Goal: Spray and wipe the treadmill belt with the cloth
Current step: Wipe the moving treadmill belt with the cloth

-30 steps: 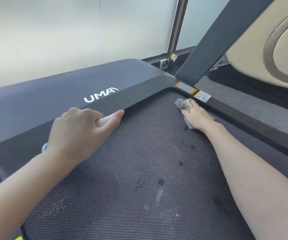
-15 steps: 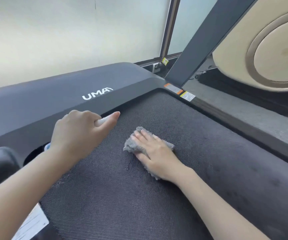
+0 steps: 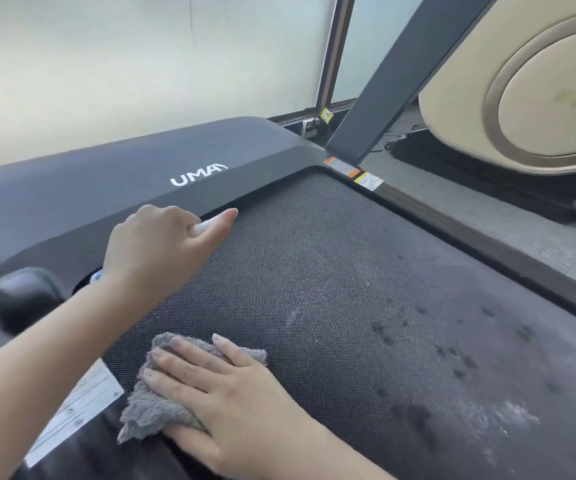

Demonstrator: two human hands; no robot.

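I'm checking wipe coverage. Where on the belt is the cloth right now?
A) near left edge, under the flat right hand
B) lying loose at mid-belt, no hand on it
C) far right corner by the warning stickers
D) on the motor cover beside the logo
A: the right hand lies flat on the cloth at the near left edge of the belt.

Frosted glass wall panels (image 3: 106,64) admit even daylight; dark vertical frame post (image 3: 335,53) between panes; grey floor (image 3: 487,216) at right; beige machine housing (image 3: 539,84) beyond
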